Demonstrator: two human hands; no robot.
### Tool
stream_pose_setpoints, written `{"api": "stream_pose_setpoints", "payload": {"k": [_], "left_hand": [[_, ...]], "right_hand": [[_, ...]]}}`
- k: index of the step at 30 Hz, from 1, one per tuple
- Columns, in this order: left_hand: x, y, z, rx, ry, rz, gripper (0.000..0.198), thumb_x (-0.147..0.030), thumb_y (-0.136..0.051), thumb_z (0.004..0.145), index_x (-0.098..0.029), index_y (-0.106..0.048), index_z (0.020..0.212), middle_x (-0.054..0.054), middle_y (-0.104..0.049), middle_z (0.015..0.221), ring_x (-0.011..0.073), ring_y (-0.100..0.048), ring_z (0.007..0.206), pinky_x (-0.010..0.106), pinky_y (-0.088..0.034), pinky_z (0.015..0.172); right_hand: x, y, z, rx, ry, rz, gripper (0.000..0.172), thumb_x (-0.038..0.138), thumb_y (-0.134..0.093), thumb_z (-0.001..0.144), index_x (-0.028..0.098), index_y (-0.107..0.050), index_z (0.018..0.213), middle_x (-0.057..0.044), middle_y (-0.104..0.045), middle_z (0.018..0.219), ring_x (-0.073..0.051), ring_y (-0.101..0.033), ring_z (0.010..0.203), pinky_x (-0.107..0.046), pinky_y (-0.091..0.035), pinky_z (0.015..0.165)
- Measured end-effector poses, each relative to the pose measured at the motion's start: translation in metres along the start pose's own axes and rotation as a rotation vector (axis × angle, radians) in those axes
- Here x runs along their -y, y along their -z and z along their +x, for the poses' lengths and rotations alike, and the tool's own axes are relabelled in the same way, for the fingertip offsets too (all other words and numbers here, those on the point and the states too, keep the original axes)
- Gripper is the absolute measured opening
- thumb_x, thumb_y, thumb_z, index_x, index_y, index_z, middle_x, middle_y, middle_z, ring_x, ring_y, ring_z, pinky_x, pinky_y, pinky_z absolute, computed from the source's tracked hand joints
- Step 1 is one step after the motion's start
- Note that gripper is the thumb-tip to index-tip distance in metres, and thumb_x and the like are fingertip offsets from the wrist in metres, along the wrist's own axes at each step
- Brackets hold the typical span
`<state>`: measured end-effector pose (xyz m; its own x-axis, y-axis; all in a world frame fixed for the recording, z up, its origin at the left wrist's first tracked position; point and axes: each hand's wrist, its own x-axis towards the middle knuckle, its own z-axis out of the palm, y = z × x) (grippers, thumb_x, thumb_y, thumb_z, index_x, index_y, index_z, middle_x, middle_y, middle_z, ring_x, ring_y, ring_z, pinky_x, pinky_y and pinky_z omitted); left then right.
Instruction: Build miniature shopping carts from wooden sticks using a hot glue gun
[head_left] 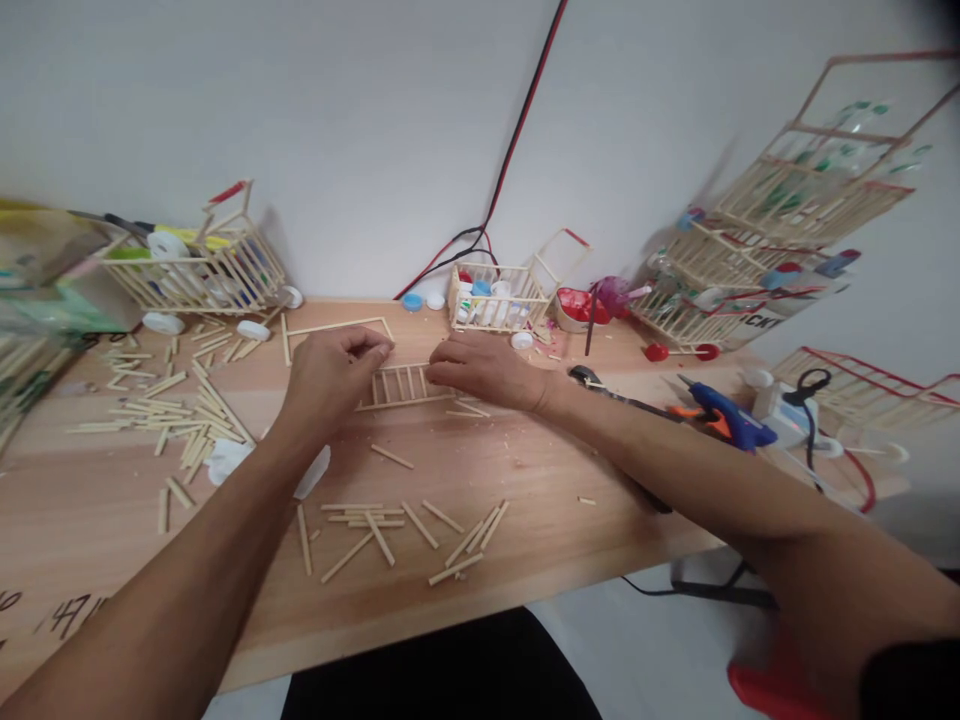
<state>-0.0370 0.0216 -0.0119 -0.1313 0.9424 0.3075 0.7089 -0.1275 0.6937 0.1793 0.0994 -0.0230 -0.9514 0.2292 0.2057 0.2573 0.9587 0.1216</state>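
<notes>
A small ladder-like frame of wooden sticks (pixel 411 368) lies on the table between my hands, its short rungs in a row. My left hand (pixel 330 368) is closed at its left end, with thumb and fingertips pinched together. At the right end, my right hand (pixel 484 366) bends over the frame, fingers closed on the last part of it and hiding that end. Behind my left hand lies a larger, open stick frame (pixel 337 325). Loose short sticks (pixel 386 535) are scattered on the table in front of the hands.
A pile of sticks (pixel 202 415) spreads at left. Stick-built carts (pixel 202 270) and a smaller cart (pixel 499 300) stand along the wall. A tiered stick rack (pixel 757 230) rises at right, near a blue glue gun (pixel 727 410) and a white power strip (pixel 784 415). Pliers-like black tool (pixel 585 376) lies behind my right forearm.
</notes>
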Motion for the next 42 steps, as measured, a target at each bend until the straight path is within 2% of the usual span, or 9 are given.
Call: {"api": "stream_pose_setpoints", "payload": {"k": [3,5,9,13,17,25,29,33,42], "left_hand": [[0.004,-0.005,0.002,0.124,-0.177,0.113,0.035,-0.044,-0.060,0.078,-0.022,-0.073,0.102,0.007,-0.073,0.105,0.0247,-0.064,0.097,0.036,-0.045,0.089],[0.007,-0.008,0.001,0.214,-0.281,0.248,0.052,-0.050,-0.066,0.072,-0.018,-0.069,0.113,0.012,-0.069,0.116,0.0302,-0.059,0.110,0.042,-0.040,0.098],[0.012,-0.014,-0.002,0.293,-0.345,0.451,0.069,-0.052,-0.071,0.067,-0.015,-0.062,0.125,0.016,-0.060,0.126,0.0365,-0.051,0.117,0.048,-0.038,0.098],[0.014,-0.016,-0.004,0.330,-0.334,0.485,0.058,-0.049,-0.067,0.071,-0.018,-0.064,0.120,0.015,-0.061,0.122,0.0347,-0.051,0.115,0.046,-0.039,0.096],[0.013,-0.018,-0.003,0.313,-0.298,0.486,0.050,-0.047,-0.064,0.074,-0.019,-0.065,0.114,0.014,-0.063,0.116,0.0333,-0.053,0.111,0.046,-0.040,0.094],[-0.006,-0.019,-0.009,0.216,-0.292,0.571,0.040,-0.043,-0.061,0.078,-0.017,-0.066,0.107,0.015,-0.064,0.111,0.0362,-0.052,0.110,0.046,-0.040,0.089],[-0.021,-0.015,-0.016,0.125,-0.379,0.637,0.037,-0.038,-0.057,0.082,-0.017,-0.064,0.112,0.016,-0.063,0.117,0.0369,-0.049,0.116,0.048,-0.035,0.093],[-0.030,-0.013,-0.023,0.055,-0.431,0.647,0.037,-0.034,-0.060,0.080,-0.019,-0.061,0.114,0.015,-0.064,0.116,0.0365,-0.047,0.120,0.049,-0.032,0.098],[-0.040,-0.014,-0.029,-0.037,-0.533,0.635,0.029,-0.025,-0.061,0.078,-0.018,-0.065,0.106,0.015,-0.067,0.110,0.0389,-0.048,0.119,0.059,-0.022,0.107]], "right_hand": [[0.007,0.000,-0.001,-0.087,-0.109,0.141,0.032,0.030,-0.035,0.101,0.022,-0.065,0.100,-0.008,-0.065,0.105,-0.019,-0.052,0.095,-0.033,-0.036,0.085],[0.015,0.004,-0.003,-0.219,-0.216,0.279,0.027,0.032,-0.040,0.099,0.020,-0.063,0.095,-0.008,-0.065,0.100,-0.018,-0.053,0.094,-0.031,-0.038,0.086],[0.027,0.012,-0.008,-0.456,-0.619,0.607,0.016,0.032,-0.050,0.092,0.019,-0.058,0.091,-0.003,-0.064,0.089,-0.014,-0.056,0.081,-0.026,-0.042,0.075],[0.031,0.014,-0.012,-0.439,-0.870,0.971,0.018,0.035,-0.056,0.084,0.018,-0.055,0.084,0.000,-0.062,0.078,-0.011,-0.054,0.068,-0.023,-0.040,0.062],[0.031,0.012,-0.013,-0.403,-0.982,1.076,0.018,0.035,-0.060,0.078,0.017,-0.058,0.079,0.003,-0.058,0.068,-0.010,-0.049,0.059,-0.021,-0.035,0.056],[0.033,0.008,-0.008,-0.409,-0.969,0.863,0.012,0.025,-0.059,0.077,0.015,-0.065,0.075,0.002,-0.063,0.070,-0.011,-0.052,0.063,-0.023,-0.038,0.062],[0.035,0.011,-0.008,-0.417,-0.938,0.675,0.013,0.020,-0.059,0.077,0.018,-0.063,0.065,-0.001,-0.068,0.082,-0.015,-0.060,0.085,-0.026,-0.043,0.079],[0.037,0.011,-0.007,-0.457,-0.924,0.633,0.013,0.018,-0.061,0.079,0.019,-0.063,0.066,-0.002,-0.070,0.095,-0.015,-0.060,0.101,-0.029,-0.042,0.093],[0.035,0.004,-0.006,-0.560,-0.893,0.553,0.013,0.019,-0.064,0.079,0.018,-0.063,0.066,-0.007,-0.070,0.102,-0.019,-0.062,0.101,-0.035,-0.043,0.095]]}}
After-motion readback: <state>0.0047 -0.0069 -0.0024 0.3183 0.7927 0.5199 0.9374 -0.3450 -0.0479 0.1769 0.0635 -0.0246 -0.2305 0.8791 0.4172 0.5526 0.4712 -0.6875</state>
